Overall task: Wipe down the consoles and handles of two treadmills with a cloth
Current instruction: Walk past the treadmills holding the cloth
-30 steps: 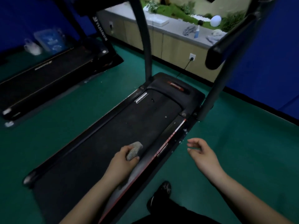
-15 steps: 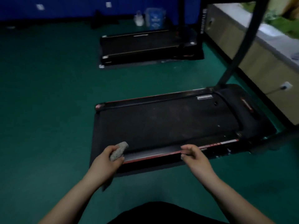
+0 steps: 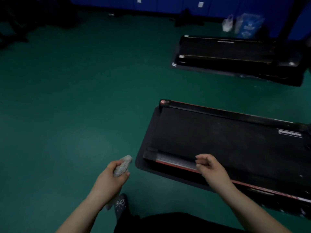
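Since half a second ago the head view has swung further left: the near treadmill (image 3: 227, 145) now sits to the right, and the left hand (image 3: 111, 178), which was over its rear corner, is out over the green floor (image 3: 67, 115). The right hand (image 3: 212, 170) has shifted from the side rail's middle toward its rear end.

The left hand's grip is pressed together around the bunched grey cloth (image 3: 122, 165), which touches nothing else. The right hand's grip is half curled, fingers loosely bent, pinching nothing, and hovers just above the near treadmill's side rail; whether it touches I cannot tell.

Progress is hard to judge. No console or handle of either machine shows here; only the decks are in view, so nothing proves any wiping is done. The far treadmill (image 3: 235, 56) lies well apart, near two bags (image 3: 242, 26) by the blue wall. Heading for it seems likely.

Both uprights are cut off at the right edge. The scene is dim and blurred, and a shoe (image 3: 120, 205) shows below.
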Tool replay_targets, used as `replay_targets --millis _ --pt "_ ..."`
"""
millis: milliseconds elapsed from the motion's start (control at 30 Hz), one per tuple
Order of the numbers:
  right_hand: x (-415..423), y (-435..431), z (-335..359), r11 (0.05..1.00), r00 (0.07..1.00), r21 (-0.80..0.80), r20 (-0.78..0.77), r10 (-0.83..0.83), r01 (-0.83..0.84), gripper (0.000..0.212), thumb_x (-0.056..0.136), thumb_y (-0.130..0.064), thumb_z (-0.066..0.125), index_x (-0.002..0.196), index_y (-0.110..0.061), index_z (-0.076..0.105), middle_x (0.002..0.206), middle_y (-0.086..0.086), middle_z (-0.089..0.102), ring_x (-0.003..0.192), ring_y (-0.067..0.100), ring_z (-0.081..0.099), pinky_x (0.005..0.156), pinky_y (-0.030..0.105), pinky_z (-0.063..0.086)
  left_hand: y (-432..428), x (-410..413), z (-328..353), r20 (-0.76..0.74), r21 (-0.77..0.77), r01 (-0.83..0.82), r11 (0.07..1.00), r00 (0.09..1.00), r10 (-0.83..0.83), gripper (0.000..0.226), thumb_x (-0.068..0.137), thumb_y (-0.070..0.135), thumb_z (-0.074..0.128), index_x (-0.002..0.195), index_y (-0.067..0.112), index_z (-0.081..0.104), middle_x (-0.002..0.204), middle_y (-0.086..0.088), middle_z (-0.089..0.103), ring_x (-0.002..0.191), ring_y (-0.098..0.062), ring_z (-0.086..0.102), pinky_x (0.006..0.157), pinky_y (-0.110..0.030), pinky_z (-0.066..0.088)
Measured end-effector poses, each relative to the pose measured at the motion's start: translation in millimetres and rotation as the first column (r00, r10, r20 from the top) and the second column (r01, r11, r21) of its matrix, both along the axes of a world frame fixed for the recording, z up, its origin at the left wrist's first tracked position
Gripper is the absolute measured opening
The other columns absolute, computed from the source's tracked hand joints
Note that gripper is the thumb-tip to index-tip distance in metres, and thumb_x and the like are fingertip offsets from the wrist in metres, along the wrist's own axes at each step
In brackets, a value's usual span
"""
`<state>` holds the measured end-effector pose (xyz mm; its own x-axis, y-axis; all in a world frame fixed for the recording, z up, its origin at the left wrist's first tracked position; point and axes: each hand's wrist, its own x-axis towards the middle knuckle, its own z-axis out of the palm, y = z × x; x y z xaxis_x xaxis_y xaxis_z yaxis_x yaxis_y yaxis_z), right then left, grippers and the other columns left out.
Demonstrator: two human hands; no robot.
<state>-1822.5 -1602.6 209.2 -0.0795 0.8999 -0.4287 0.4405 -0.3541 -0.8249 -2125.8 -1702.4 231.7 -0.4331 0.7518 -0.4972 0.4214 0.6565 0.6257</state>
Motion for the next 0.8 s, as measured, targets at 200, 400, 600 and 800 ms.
replay_targets --millis 200,400,600,800 --pt "-131.0 37.8 -6.8 1.0 1.0 0.013 0.007 -0.012 0.012 0.02 0.088 -0.009 0.061 0.101 -0.024 0.061 0.103 -0.003 0.064 0.095 0.008 0.06 0.076 0.022 0.045 13.6 -121.2 -4.3 -0.019 0.018 0.036 0.999 0.999 -0.035 0.031 0.082 0.026 0.069 0.103 0.037 0.05 0.094 0.012 0.062 0.075 0.002 0.055 0.061 -0.011 0.037" --pt "-254.1 61.8 0.3 0.999 0.999 0.016 -0.028 0.036 -0.036 0.019 0.088 -0.009 0.061 0.101 -0.023 0.062 0.102 -0.004 0.064 0.091 0.007 0.061 0.072 0.018 0.048 41.5 -218.1 4.5 -0.039 -0.002 0.07 0.998 0.997 -0.07 0.033 0.081 0.027 0.07 0.104 0.036 0.048 0.096 0.011 0.062 0.084 -0.01 0.058 0.069 -0.02 0.038" --pt "-330.2 113.4 4.8 0.996 0.994 0.004 -0.061 0.092 -0.092 0.019 0.088 -0.006 0.061 0.096 -0.023 0.064 0.103 -0.001 0.064 0.096 0.015 0.062 0.09 0.031 0.05 99.1 -291.5 -2.9 0.002 0.008 0.011 1.0 1.0 -0.011 0.035 0.082 0.026 0.07 0.111 0.033 0.053 0.102 0.008 0.063 0.084 -0.008 0.058 0.064 -0.016 0.039" --pt "-380.5 217.5 -4.7 0.996 0.995 0.01 -0.045 0.088 -0.088 0.015 0.089 -0.01 0.062 0.098 -0.023 0.065 0.103 -0.003 0.065 0.098 0.012 0.062 0.088 0.028 0.05 208.2 -363.2 -7.0 -0.038 0.015 0.002 1.0 0.999 -0.002 0.037 0.081 0.025 0.071 0.115 0.029 0.057 0.099 0.007 0.063 0.086 -0.012 0.058 0.068 -0.022 0.038"
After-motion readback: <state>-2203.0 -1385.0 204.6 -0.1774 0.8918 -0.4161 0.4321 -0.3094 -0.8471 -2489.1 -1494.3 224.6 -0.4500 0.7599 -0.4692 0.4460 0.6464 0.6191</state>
